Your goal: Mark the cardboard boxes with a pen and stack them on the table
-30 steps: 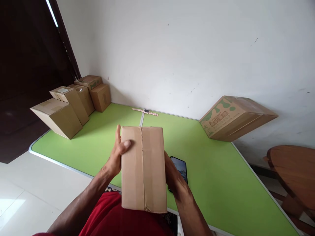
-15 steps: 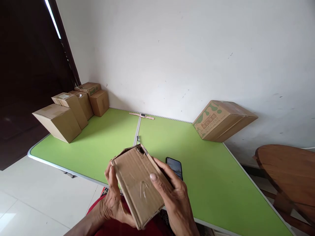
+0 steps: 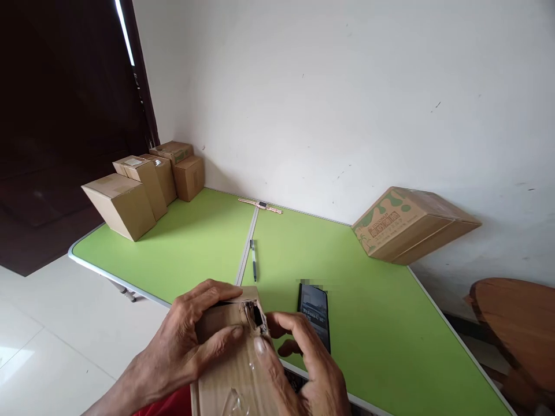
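Observation:
A worn brown cardboard box (image 3: 225, 370) is held low at the near edge of the table, one end pointing away from me. Its far right corner is torn into a dark hole, and loose clear tape wrinkles on the upper face. My left hand (image 3: 186, 341) grips the far left part, fingers over the end and thumb lying on top. My right hand (image 3: 303, 364) is curled at the right side by the torn corner, thumb on the upper face. Just beyond the box lies a pen (image 3: 254, 260); a phone (image 3: 315, 315) with a lit screen is right of it.
The green folding table (image 3: 381, 335) has a seam down its middle. Several cardboard boxes (image 3: 125, 202) stand at the left end. A printed coconut carton (image 3: 411, 225) sits at the back right, a pink-strapped watch (image 3: 262, 205) by the wall. A wooden stool (image 3: 515, 329) stands right.
The box has moved lower and nearer to me. My left hand has shifted from its left side to the far end, and my right hand to the torn corner. The pen shows fully now.

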Tool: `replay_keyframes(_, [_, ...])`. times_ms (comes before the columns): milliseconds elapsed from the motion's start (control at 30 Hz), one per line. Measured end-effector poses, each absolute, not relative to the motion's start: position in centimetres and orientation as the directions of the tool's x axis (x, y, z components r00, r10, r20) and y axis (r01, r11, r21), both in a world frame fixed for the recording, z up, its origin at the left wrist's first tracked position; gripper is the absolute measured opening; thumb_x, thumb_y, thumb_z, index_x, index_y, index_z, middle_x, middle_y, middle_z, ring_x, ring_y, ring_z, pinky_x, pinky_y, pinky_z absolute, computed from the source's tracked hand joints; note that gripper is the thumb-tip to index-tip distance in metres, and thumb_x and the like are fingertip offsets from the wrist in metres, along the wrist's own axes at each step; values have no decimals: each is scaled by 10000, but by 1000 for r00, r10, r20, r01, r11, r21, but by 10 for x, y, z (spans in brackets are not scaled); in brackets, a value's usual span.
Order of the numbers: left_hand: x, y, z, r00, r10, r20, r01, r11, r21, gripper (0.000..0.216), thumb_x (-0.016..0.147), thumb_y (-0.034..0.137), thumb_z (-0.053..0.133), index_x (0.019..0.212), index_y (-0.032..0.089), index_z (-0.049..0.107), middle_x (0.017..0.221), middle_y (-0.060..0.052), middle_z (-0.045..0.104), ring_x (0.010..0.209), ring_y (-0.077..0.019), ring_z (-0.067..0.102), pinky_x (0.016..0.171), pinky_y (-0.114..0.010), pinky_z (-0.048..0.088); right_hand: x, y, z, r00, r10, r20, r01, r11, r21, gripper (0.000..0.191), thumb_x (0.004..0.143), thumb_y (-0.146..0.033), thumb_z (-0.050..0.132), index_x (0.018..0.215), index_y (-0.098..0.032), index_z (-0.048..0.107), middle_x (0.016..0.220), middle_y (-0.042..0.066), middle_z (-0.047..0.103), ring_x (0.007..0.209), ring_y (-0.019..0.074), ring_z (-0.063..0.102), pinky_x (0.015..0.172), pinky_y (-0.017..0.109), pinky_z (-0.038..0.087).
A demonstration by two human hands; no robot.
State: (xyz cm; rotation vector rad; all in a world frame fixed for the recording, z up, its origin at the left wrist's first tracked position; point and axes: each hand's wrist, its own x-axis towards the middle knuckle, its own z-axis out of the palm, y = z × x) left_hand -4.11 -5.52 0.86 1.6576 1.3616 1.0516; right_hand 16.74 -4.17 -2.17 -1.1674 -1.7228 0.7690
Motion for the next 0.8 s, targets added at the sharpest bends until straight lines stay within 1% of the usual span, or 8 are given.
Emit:
replay_keyframes(100, [-35, -53, 9, 67, 992, 102, 407, -121, 906, 259, 1019, 421, 667, 1209, 270, 756, 1127, -44, 795, 991, -220, 762, 851, -296, 574, 161, -36, -13, -152, 937, 316, 405, 350, -844, 235, 1028, -472, 584, 1014, -267, 699, 851, 9, 709, 730, 188, 662, 664, 272, 522])
replay_keyframes(200, [-30, -48, 9, -4, 998, 66, 471, -56, 880, 228, 973, 444, 693, 1063, 250, 774, 999, -36, 797, 873, -219, 746, 754, -303, 552, 152, -34, -11, -138, 932, 335, 435, 361, -825, 209, 1019, -419, 555, 926, -265, 661, 777, -5, 688, 647, 175, 639, 588, 264, 500])
replay_keyframes(333, [-26, -39, 16, -83, 996, 32, 568, 21, 823, 193, 901, 403, 698, 810, 235, 728, 787, -10, 746, 706, -198, 669, 626, -293, 478, 143, -36, -13, -138, 906, 400, 532, 408, -742, 119, 977, -308, 520, 909, -267, 608, 739, -9, 665, 587, 173, 616, 558, 272, 489])
replay_keyframes(400, [-23, -35, 20, -84, 996, 19, 607, 36, 794, 156, 859, 352, 678, 756, 235, 687, 722, 3, 717, 639, -184, 630, 585, -287, 446, 142, -37, -15, -137, 894, 427, 579, 422, -697, 116, 975, -272, 502, 883, -271, 573, 727, -8, 649, 594, 176, 622, 562, 273, 490])
replay_keyframes(533, [-16, -32, 23, -42, 998, 45, 675, -5, 738, 46, 791, 257, 631, 749, 238, 641, 731, 12, 722, 607, -167, 610, 571, -279, 430, 145, -37, -14, -158, 882, 444, 669, 426, -609, 146, 969, -252, 486, 830, -288, 457, 675, -24, 577, 538, 169, 577, 500, 272, 435])
replay_keyframes(633, [-13, -31, 23, -11, 997, 73, 697, -45, 716, 41, 770, 208, 624, 751, 237, 647, 751, 13, 734, 600, -156, 610, 562, -273, 425, 151, -37, -12, -193, 880, 434, 695, 435, -573, 169, 960, -249, 476, 815, -293, 402, 633, -42, 537, 459, 153, 494, 450, 274, 379])
replay_keyframes(700, [-13, -31, 22, 15, 996, 85, 686, -72, 724, 54, 806, 223, 646, 795, 239, 696, 780, 6, 745, 626, -163, 639, 580, -280, 452, 155, -36, -11, -204, 879, 432, 690, 442, -573, 184, 962, -245, 464, 802, -293, 387, 618, -47, 525, 433, 143, 450, 441, 271, 366])
replay_keyframes(800, [-19, -32, 20, 79, 995, 67, 608, -102, 787, 101, 896, 318, 713, 931, 260, 788, 886, -9, 789, 746, -187, 726, 661, -284, 525, 158, -36, -13, -201, 867, 455, 679, 459, -574, 200, 973, -225, 460, 791, -287, 403, 618, -45, 534, 435, 133, 427, 448, 264, 364])
